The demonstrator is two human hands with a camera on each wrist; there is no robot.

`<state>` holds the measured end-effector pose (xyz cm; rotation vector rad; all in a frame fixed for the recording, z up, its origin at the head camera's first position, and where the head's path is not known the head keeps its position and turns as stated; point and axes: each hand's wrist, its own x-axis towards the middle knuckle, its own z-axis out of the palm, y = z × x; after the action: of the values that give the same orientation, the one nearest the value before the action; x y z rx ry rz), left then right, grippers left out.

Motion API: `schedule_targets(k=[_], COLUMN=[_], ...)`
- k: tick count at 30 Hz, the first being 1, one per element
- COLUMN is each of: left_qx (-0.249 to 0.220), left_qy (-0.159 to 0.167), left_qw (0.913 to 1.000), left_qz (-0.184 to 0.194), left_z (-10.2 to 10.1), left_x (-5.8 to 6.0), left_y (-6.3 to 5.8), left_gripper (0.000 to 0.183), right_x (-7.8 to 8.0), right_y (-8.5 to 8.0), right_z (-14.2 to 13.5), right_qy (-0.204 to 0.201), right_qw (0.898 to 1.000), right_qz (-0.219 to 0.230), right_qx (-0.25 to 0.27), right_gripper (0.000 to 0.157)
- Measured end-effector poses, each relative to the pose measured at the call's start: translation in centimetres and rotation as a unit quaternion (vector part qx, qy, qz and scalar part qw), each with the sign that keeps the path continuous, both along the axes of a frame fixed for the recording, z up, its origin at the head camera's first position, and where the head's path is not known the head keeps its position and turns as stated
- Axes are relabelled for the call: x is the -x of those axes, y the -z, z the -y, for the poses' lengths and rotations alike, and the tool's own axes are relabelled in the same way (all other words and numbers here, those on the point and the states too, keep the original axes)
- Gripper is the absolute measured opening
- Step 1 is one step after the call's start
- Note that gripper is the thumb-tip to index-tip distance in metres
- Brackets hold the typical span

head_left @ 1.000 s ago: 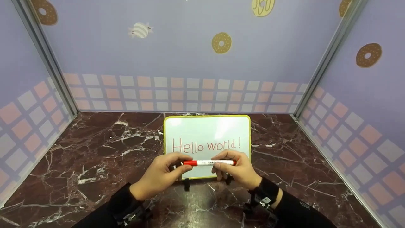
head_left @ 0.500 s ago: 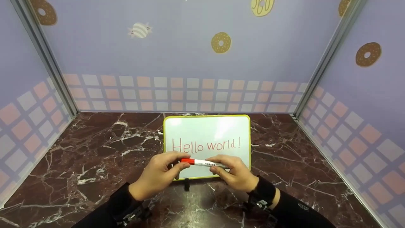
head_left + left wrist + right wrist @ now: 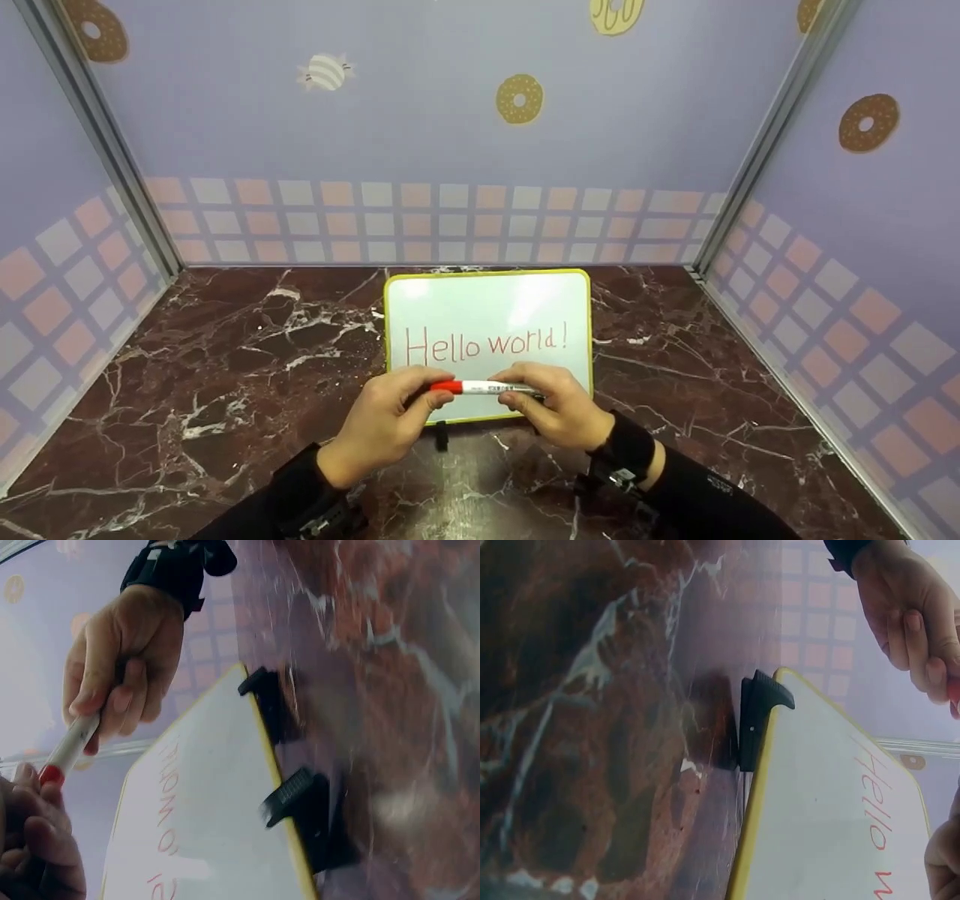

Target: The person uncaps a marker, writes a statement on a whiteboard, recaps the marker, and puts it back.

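A white marker with a red cap [image 3: 480, 387] lies level between both hands, in front of the whiteboard. My left hand [image 3: 382, 416] pinches the red cap end between thumb and fingers. The white barrel is gripped by my right hand [image 3: 559, 405], whose fingers hide its far end. Behind them the yellow-framed whiteboard [image 3: 487, 304] leans upright, with "Hello world!" in red on it. In the left wrist view the marker [image 3: 71, 746] runs from one hand to the other. The right wrist view shows only a bit of red at the left hand's fingertips [image 3: 937, 675].
Black clip feet [image 3: 304, 814] hold up the board's lower edge; one foot [image 3: 757, 720] also shows in the right wrist view. The dark red marble tabletop [image 3: 247, 375] spreads around. Purple patterned walls [image 3: 427, 135] close off the back and sides.
My right hand has shifted its grip, its fingers now covering more of the marker's white end. The marker tilted briefly and is nearly level again, still held by both hands.
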<state>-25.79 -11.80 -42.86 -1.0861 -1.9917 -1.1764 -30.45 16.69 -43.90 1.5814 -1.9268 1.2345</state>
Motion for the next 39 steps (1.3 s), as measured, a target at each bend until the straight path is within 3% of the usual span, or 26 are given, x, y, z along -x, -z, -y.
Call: schedule_targets(k=[7, 13, 18, 21, 25, 28, 39], left_qx=[0.011, 0.009, 0.039, 0.08, 0.12, 0.136, 0.134], left_qy=[-0.038, -0.022, -0.027, -0.051, -0.078, -0.089, -0.141], left_qw=[0.9992, 0.9997, 0.9988, 0.9943, 0.9835, 0.9778, 0.9683], left_qz=[-0.009, -0.007, -0.014, -0.049, -0.111, -0.133, -0.158], left_z=[-0.2, -0.2, 0.1, 0.3, 0.7, 0.9, 2.2], left_x=[-0.3, -0.2, 0.1, 0.3, 0.8, 1.0, 2.3], left_y=[0.5, 0.5, 0.0, -0.3, -0.6, -0.7, -0.8], left_gripper=[0.017, 0.016, 0.015, 0.013, 0.013, 0.015, 0.028], right_x=[0.2, 0.2, 0.0, 0.1, 0.4, 0.6, 1.7], right_y=[-0.2, -0.1, 0.0, -0.1, -0.1, 0.0, 0.4], right_z=[0.3, 0.4, 0.3, 0.3, 0.2, 0.2, -0.8], right_qy=[-0.002, 0.0, 0.046, 0.086, 0.128, 0.15, 0.207], right_qw=[1.0, 1.0, 0.996, 0.987, 0.967, 0.954, 0.936], right_qz=[-0.01, -0.017, -0.069, -0.13, -0.214, -0.255, -0.281], right_qx=[-0.012, -0.015, -0.027, -0.039, -0.048, -0.053, -0.056], right_gripper=[0.028, 0.028, 0.025, 0.022, 0.026, 0.026, 0.017])
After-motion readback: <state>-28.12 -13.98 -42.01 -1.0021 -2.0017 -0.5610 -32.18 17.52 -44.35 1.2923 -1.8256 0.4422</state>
